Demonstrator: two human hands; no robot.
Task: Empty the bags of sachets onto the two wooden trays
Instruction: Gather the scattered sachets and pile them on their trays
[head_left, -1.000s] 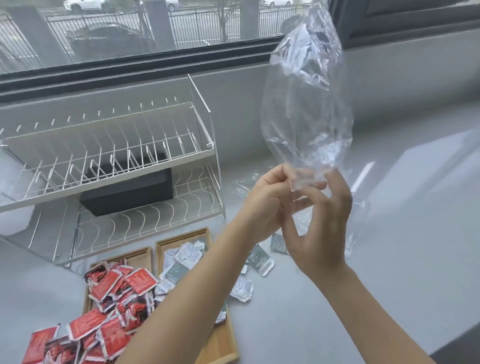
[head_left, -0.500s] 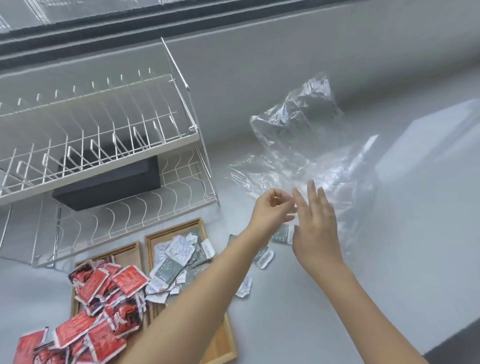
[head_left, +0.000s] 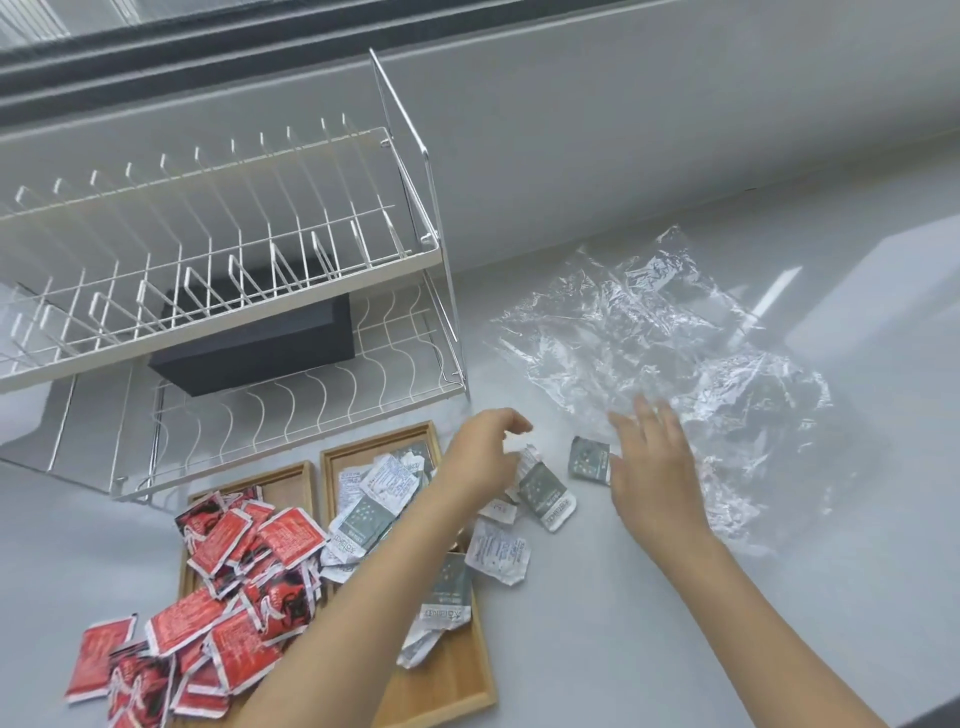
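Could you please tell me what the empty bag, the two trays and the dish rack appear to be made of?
Bag: thin clear plastic film, glossy; it is see-through and crinkled with bright glints.
Trays: wood, probably light and matte; visible grain and tan colour.
Rack: looks like metal wire with a white coating, plus bare shiny rods at its right end.

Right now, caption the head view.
Both hands reach for stray green sachets beside emptied clear bags.

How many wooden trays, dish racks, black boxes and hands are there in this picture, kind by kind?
Light wooden trays: 2
White wire dish rack: 1
Black rectangular box: 1
Bare hands: 2, the left hand and the right hand
Total: 6
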